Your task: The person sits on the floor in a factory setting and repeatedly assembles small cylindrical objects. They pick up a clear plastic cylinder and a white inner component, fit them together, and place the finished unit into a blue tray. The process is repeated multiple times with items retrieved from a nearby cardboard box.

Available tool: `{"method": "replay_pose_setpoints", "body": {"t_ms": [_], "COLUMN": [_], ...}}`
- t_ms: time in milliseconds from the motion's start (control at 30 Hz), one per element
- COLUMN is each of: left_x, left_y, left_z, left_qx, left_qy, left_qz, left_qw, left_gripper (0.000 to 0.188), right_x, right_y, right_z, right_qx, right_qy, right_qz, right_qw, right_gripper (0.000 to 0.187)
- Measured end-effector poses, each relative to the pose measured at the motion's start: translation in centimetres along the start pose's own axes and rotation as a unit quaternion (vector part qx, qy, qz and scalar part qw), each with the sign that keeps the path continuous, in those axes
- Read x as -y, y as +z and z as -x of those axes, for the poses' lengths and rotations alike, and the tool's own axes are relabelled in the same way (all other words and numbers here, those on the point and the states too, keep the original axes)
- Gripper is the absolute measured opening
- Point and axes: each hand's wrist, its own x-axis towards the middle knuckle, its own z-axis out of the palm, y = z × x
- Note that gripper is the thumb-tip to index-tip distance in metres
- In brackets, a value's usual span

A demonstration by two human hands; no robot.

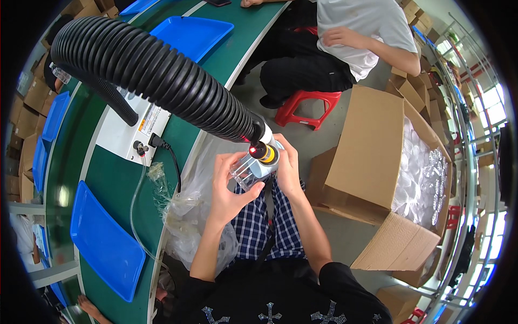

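Above my lap, my left hand (pixel 226 186) grips a clear plastic container (pixel 245 173) between thumb and curled fingers. My right hand (pixel 288 166) closes around its other side, close to the hose's end; exactly where its fingertips press is partly hidden. A nozzle (pixel 264 153) with a black body, a yellow ring and a small red light sits right over the container. It ends a thick black corrugated hose (pixel 156 70) that arches over from the left. Something pale blue (pixel 261 168) shows beneath the nozzle, by the container.
A white machine box (pixel 121 132) with a cable and thin tube stands on the green bench (pixel 116 175). Blue trays (pixel 105 240) lie on it. Crumpled plastic film (pixel 183 216) hangs at its edge. Right, an open carton (pixel 372 156) holds clear containers (pixel 418 178). Ahead, a person sits near a red stool (pixel 307 108).
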Motion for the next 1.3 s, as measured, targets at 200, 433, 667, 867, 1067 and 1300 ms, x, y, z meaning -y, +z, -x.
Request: {"method": "replay_pose_setpoints", "body": {"t_ms": [200, 433, 667, 867, 1067, 1300], "left_x": [-0.8, -1.5, -4.1, -6.7, -7.6, -7.8], "left_y": [0.0, 0.0, 0.2, 0.7, 1.0, 1.5], "left_z": [0.9, 2.5, 4.5, 5.3, 5.8, 6.1], "left_qx": [0.0, 0.016, 0.052, 0.08, 0.09, 0.084], "left_qy": [0.03, 0.09, 0.091, 0.11, 0.113, 0.125], "left_qz": [-0.04, -0.124, -0.074, -0.066, -0.066, -0.079], "left_qw": [0.999, 0.988, 0.992, 0.988, 0.987, 0.985], "left_gripper": [0.061, 0.063, 0.064, 0.066, 0.066, 0.064], "right_x": [0.6, 2.1, 4.2, 6.8, 7.2, 7.8], "right_y": [-0.1, -0.4, -0.6, -1.0, -1.5, -2.4], "right_z": [0.9, 3.1, 5.6, 7.4, 8.3, 8.8], "right_qx": [0.006, 0.03, 0.022, 0.031, 0.05, 0.115], "right_qy": [-0.013, -0.049, -0.14, -0.177, -0.194, -0.156], "right_qz": [0.018, 0.016, 0.031, 0.029, -0.011, -0.032], "right_qw": [1.0, 0.998, 0.989, 0.983, 0.98, 0.98], "right_gripper": [0.026, 0.023, 0.062, 0.066, 0.048, 0.044]}}
